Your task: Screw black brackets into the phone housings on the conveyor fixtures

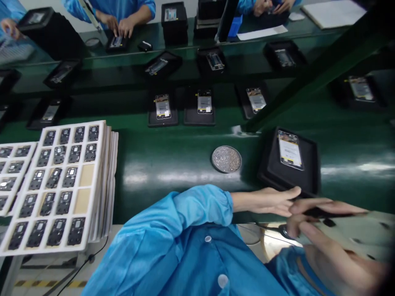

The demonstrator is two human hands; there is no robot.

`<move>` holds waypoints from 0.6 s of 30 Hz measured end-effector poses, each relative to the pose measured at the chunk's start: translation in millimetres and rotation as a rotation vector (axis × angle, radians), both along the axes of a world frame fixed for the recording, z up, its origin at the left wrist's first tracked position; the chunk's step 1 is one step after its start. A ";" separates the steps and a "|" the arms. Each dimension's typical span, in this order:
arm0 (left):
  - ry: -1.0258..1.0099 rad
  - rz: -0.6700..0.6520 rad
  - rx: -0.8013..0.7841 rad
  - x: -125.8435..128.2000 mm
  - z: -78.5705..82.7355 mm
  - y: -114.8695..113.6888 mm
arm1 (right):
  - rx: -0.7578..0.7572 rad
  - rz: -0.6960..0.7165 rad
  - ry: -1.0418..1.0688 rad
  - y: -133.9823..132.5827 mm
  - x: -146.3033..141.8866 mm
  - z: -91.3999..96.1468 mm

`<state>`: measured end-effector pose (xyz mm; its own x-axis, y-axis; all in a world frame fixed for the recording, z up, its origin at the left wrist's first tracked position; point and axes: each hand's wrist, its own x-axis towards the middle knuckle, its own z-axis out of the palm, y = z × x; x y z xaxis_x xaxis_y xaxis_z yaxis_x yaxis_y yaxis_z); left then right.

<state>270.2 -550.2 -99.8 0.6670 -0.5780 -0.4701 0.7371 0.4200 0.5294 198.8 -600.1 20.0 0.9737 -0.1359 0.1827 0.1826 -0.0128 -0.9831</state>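
Observation:
My left hand [267,200] reaches right along the bench edge, thumb and fingers stretched out. Its fingertips meet those of my right hand [330,238], which is blurred, with fingers bent around something dark that I cannot make out. A pale panel with dark spots [361,234] lies against the right hand; its kind is unclear. A black cylindrical thing with a cord [284,231] shows beside those fingers. Just beyond both hands, an opened phone [290,149] rests in a black tray [310,164]. A round dish of tiny screws [226,159] stands left of it.
Stacked white trays [101,181] of dark phone modules [58,205] stand at left. Phones in black trays [162,107] line the green bench [166,164]. A green post [308,74] slants across the right. Across the bench, co-workers' hands [120,26] handle parts.

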 end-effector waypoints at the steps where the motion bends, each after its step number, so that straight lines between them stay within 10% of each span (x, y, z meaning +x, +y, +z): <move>1: -0.038 -0.109 -0.014 4.9 1.9 12.9 | 0.003 -0.068 0.010 9.1 4.0 0.6; 4: -0.303 -0.250 0.107 19.0 18.1 89.7 | 0.040 -0.152 -0.050 28.7 24.4 -6.8; 7: -0.936 0.120 1.065 41.1 35.6 207.2 | 0.121 -0.188 -0.146 47.5 51.8 -26.8; 12: -0.721 0.449 1.643 73.3 25.7 376.8 | 0.229 -0.249 -0.215 101.0 101.8 -57.9; 18: -0.805 0.444 1.701 80.7 -7.8 425.1 | 0.214 -0.143 -0.230 143.3 146.2 -73.5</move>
<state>350.8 -125.1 -107.6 0.9280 0.3289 0.1748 0.1516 -0.7623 0.6293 345.0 -456.8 -53.5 0.8787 -0.3274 0.3475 0.4107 0.1473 -0.8998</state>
